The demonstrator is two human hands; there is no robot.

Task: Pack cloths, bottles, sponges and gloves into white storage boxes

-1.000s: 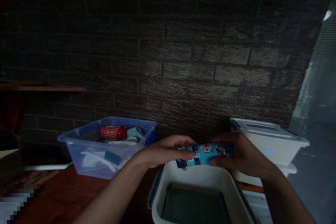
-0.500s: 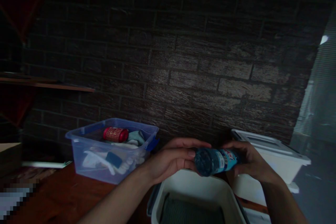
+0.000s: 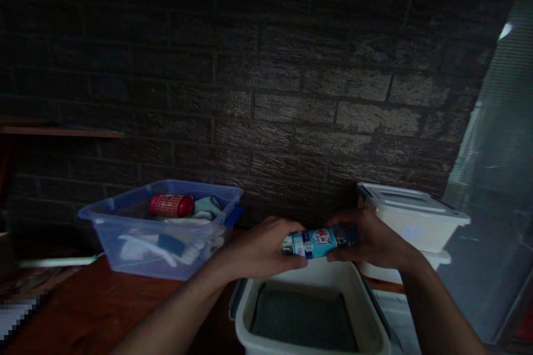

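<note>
A small plastic bottle with a light-blue label (image 3: 317,243) lies sideways between my two hands, above a white bin. My left hand (image 3: 266,247) grips its left end, thumb below and fingers behind. Around the other, darker end my right hand (image 3: 366,238) is closed. Beneath them stands the open white bin (image 3: 245,324), with a folded dark green cloth (image 3: 302,319) lying inside it. The bottle is apart from the cloth.
To the left, a clear bluish plastic tub (image 3: 141,255) holds a red patterned can (image 3: 172,206), a grey-green cloth (image 3: 207,207) and white items. Lidded white boxes (image 3: 416,227) are stacked at the right. A brick wall (image 3: 270,111) rises behind the brown table (image 3: 83,310).
My left hand has gone from touching the bottle's end with its fingers to gripping it. The bottle has turned, its label now facing me. The view has shifted slightly.
</note>
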